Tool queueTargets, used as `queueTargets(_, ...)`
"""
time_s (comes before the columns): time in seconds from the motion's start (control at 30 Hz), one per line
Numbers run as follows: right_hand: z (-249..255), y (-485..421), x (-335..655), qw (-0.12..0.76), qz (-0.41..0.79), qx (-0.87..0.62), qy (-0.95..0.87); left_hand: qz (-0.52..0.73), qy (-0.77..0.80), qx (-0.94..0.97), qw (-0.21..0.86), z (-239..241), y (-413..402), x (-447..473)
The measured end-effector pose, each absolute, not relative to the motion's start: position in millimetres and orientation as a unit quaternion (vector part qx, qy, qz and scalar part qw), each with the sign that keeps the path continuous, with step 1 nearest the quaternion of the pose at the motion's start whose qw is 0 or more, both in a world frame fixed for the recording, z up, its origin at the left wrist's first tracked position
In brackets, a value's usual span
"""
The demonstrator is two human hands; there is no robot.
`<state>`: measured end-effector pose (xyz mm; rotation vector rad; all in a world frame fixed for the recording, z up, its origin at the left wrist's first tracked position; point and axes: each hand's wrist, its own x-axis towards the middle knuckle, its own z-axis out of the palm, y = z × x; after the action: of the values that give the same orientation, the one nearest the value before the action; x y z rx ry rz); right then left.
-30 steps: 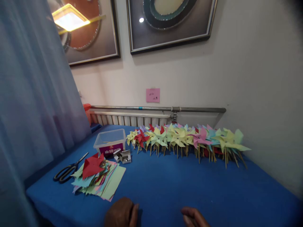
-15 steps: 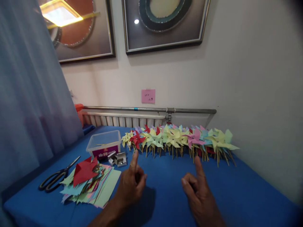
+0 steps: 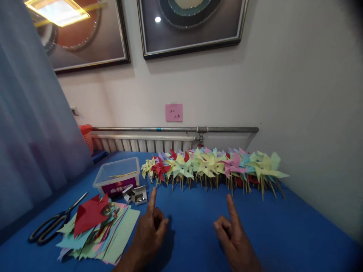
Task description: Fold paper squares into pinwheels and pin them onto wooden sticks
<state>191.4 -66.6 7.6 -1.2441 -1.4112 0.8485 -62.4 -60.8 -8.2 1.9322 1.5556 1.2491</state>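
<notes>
Nearest, above one blue cloth, two bare hands, well apart. On the left, one index finger extended, the others curled in; on the right, one index finger extended likewise. Nothing visible in the grasp of either, both pointing toward the far side.

Left of the left hand, one stack of coloured paper, sheets too overlapped to count; on top, one red paper piece. Just beside, farther left, one pair of scissors, blades toward the far side. Behind the stack, two small white boxes, close together, with bits of metal in one. Just behind, one clear plastic box, with a few thin sticks, not surely countable.

Past the fingertips, one long crowd of paper pinwheels on stalks, from centre to right, too many to count; one red at front left, one pink toward the right.

Far left, one curtain and one red basket. Along the wall, one radiator; above, one pink note and two framed pictures.
</notes>
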Motion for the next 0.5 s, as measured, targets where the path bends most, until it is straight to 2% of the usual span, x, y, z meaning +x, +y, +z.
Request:
queueTargets(0.2,2.8,-61.0,188.1,0.445,0.410,-0.554,-0.571,0.209,0.603,0.758,0.139,0.7,-67.2,-52.1)
queueTargets(0.5,8.5,-65.7,183.1,0.424,0.367,-0.538,-0.629,0.196,0.587,0.778,0.108,-1.8,-66.8,-51.0)
